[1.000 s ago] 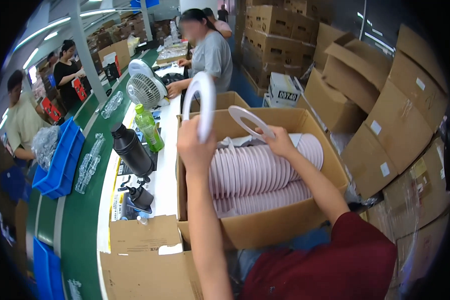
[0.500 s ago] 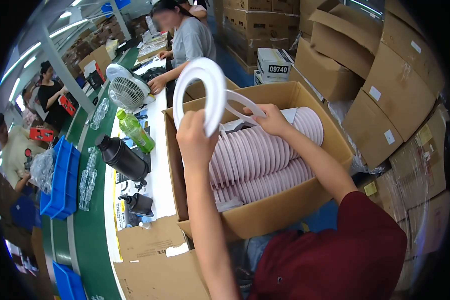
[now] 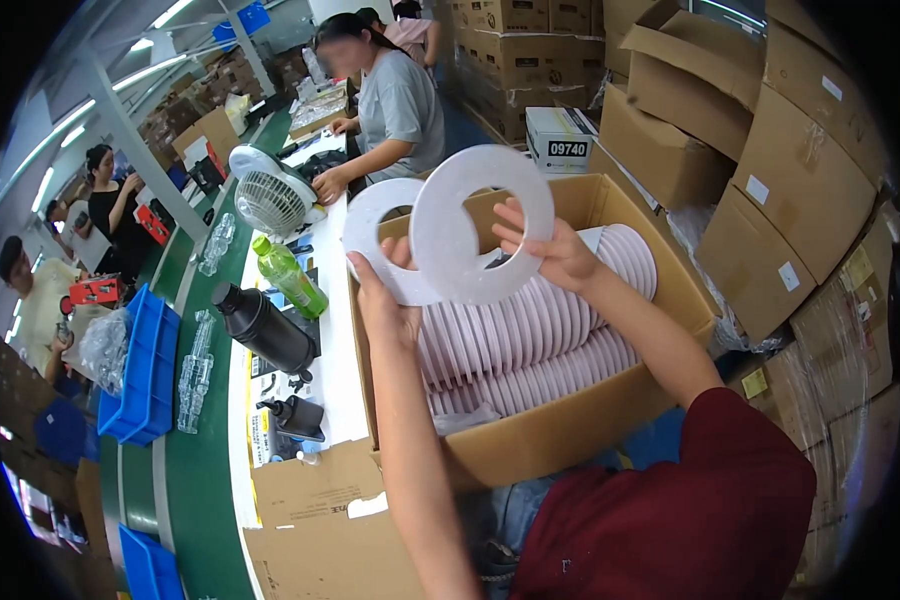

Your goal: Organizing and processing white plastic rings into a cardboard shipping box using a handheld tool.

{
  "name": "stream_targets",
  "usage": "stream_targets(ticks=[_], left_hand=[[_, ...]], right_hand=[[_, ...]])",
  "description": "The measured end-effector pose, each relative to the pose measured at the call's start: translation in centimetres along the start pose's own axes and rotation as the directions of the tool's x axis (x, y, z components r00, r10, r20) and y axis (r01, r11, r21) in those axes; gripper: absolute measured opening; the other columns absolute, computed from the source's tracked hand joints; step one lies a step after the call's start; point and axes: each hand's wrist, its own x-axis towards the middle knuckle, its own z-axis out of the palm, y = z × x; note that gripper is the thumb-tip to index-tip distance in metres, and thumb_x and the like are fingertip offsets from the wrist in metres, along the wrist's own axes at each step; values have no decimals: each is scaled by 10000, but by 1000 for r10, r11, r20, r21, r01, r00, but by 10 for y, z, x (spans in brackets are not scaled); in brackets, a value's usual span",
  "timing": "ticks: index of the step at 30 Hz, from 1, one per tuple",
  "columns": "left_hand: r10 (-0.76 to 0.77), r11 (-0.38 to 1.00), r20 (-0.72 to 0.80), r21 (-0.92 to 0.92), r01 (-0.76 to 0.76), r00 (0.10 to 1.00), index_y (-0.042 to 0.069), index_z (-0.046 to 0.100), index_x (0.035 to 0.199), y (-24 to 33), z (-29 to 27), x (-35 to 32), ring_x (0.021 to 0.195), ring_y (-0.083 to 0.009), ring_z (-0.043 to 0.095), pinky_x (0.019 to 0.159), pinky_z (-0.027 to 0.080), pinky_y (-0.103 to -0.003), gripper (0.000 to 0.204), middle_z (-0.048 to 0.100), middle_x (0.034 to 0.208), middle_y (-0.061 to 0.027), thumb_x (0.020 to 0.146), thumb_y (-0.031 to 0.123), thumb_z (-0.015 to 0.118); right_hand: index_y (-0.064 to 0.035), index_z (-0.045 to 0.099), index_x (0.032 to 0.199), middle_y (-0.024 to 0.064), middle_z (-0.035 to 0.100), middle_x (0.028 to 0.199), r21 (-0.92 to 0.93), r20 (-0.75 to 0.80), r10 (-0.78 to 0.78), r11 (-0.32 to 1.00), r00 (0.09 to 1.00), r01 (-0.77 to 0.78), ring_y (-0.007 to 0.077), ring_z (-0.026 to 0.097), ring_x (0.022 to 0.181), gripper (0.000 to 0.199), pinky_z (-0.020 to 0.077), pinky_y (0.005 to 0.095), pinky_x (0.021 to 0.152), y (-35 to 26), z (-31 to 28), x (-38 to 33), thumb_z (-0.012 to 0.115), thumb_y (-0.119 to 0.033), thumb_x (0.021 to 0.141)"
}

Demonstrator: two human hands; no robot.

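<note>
- Left hand [image 3: 388, 300]: pinching left white ring [image 3: 362, 222] at its lower-left edge, thumb in front.
- Right hand [image 3: 555, 252]: pinching right white ring [image 3: 445, 215] at its right edge, fingers showing in the hole.
- Both rings held up over open carton [image 3: 530, 445]; right overlaps left in view, contact unclear.
- Carton: two rows of stacked rings [image 3: 510, 325].
- Left of carton: table [image 3: 342, 385] with black bottle [image 3: 267, 330], green bottle [image 3: 292, 280], fan [image 3: 270, 200].
</note>
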Motion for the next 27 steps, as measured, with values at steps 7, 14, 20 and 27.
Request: stream_targets(ticks=[7, 14, 20, 27], left_hand=[[-224, 957, 189, 228, 179, 956, -64, 454, 1308, -29, 16, -11, 879, -317, 698, 810, 591, -428, 855, 672, 1027, -205, 950, 705, 346], [307, 460, 108, 853, -247, 945, -37, 576, 1203, -26, 5, -5, 904, -293, 700, 819, 560, -391, 514, 697, 1015, -187, 820, 250, 762], [578, 21, 285, 931, -363, 765, -21, 551, 1183, 1, 36, -45, 915, -421, 672, 827, 529, -454, 507, 675, 928, -255, 713, 91, 704], [670, -513, 572, 818, -262, 473, -10, 558, 1131, 145, 70, -147, 754, -370, 609, 662, 493, -469, 425, 579, 804, -179, 717, 51, 627]], right_hand=[[-93, 332, 1468, 109, 515, 1356, -37, -175, 49, 998, 983, -56, 233, 517, 1262, 700, 451, 399, 1051, 15, 13, 7, 665, 14, 861], [-131, 228, 1547, 117, 526, 1313, -290, -116, -18, 957, 993, -16, 226, 590, 1134, 939, 531, 378, 929, 15, 11, 5, 746, -16, 771], [-117, 152, 1570, 129, 506, 1315, -467, -66, -70, 884, 995, 31, 220, 570, 1145, 988, 523, 347, 944, 5, 49, -10, 750, -57, 786], [-111, 174, 1569, 160, 478, 1359, -342, -25, 80, 936, 996, -84, 174, 600, 1044, 827, 536, 310, 904, 5, 54, -16, 647, -78, 892]])
